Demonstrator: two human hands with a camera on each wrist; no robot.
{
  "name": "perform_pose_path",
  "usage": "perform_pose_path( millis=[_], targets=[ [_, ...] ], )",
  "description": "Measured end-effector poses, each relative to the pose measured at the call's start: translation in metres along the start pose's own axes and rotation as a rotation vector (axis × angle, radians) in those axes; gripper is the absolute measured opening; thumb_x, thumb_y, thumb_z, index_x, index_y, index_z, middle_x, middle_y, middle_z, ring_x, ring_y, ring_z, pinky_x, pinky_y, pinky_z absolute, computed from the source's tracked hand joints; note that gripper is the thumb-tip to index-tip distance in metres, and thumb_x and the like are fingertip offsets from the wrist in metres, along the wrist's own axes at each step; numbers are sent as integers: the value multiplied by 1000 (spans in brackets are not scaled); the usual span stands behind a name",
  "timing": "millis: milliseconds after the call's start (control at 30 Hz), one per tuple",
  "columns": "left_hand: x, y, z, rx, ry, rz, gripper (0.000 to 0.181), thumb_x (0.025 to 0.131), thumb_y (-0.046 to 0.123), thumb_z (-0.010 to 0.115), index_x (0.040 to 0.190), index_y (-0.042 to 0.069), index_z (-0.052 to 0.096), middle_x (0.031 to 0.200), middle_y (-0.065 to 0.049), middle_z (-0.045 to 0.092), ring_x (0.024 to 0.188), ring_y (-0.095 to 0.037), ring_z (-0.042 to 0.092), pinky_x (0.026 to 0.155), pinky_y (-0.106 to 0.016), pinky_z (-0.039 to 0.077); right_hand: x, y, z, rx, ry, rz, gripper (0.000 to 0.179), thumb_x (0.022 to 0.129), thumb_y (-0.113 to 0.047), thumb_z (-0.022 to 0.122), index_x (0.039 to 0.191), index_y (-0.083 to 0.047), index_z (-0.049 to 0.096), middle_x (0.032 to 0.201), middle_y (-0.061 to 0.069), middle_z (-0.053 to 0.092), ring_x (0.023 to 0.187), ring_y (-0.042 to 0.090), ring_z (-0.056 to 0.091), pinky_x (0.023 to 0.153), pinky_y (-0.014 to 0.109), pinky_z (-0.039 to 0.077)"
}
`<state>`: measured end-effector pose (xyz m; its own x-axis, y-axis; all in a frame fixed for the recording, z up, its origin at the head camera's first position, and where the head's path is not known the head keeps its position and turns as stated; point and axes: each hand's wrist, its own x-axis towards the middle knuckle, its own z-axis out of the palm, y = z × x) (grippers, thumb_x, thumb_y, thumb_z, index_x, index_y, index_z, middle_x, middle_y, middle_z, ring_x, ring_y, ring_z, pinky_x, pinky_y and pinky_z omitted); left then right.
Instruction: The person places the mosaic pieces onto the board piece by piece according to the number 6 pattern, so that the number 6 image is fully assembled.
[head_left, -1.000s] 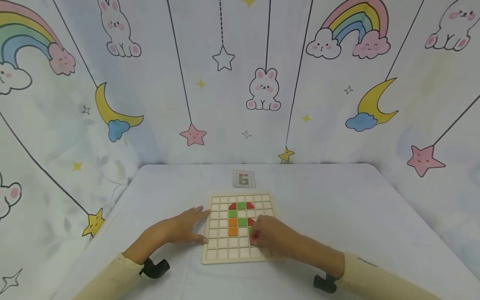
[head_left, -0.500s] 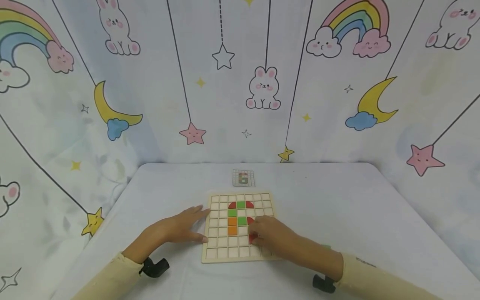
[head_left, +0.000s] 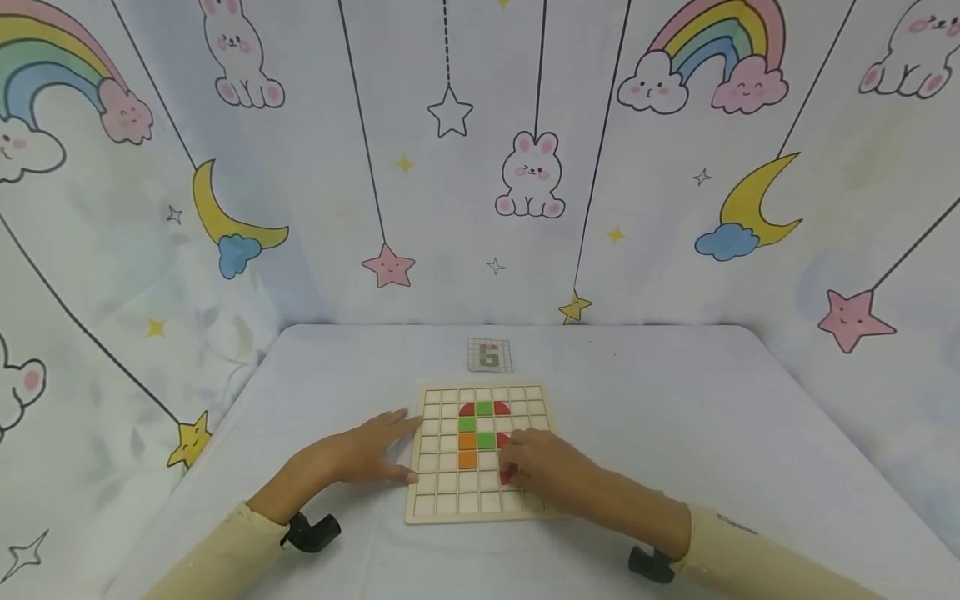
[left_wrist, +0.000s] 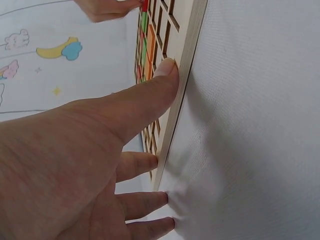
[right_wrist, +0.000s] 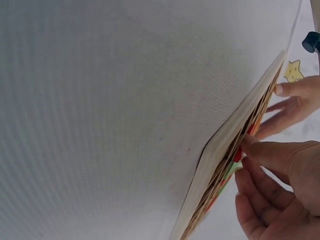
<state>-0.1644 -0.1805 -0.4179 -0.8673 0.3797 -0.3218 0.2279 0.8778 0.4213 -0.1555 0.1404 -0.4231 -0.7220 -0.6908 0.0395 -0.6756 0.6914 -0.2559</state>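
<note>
A pale wooden grid board [head_left: 424, 505] lies on the table in front of me. In its cells sit green tiles [head_left: 484, 408], orange tiles [head_left: 468, 459] and red tiles with a rounded corner [head_left: 467, 410]. My left hand [head_left: 360, 454] rests at the board's left edge with fingers spread; in the left wrist view the thumb [left_wrist: 165, 70] presses on the frame. Over the right part of the grid, my right hand [head_left: 551, 468] pinches a red tile [right_wrist: 238, 154] between thumb and fingers, low at its cell. The hand hides several cells on that side.
Behind the board lies a small clear card [head_left: 490, 355] printed with a grid and a coloured 6-like figure. A white cloth covers the table [head_left: 345, 358]. A curtain [head_left: 450, 200] with cartoon drawings stands around the back and sides.
The right hand stays at the same part of the board, its fingers shifting slightly over the red tile; a green tile glimpsed beside them earlier is now hidden. The left hand stays put.
</note>
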Motion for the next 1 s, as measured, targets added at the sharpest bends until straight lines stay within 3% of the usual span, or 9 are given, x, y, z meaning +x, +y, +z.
perform_pose_path(
  millis=[1000],
  targets=[
    [0, -1, 1, 4, 1, 2, 95, 90, 54, 80, 166, 17, 36, 173, -21, 25, 160, -43, 22, 126, -64, 26, -2, 4, 0, -67, 31, -120, 15, 87, -17, 88, 97, -22, 79, 91, -15, 71, 89, 6, 62, 89, 30, 56]
  ],
)
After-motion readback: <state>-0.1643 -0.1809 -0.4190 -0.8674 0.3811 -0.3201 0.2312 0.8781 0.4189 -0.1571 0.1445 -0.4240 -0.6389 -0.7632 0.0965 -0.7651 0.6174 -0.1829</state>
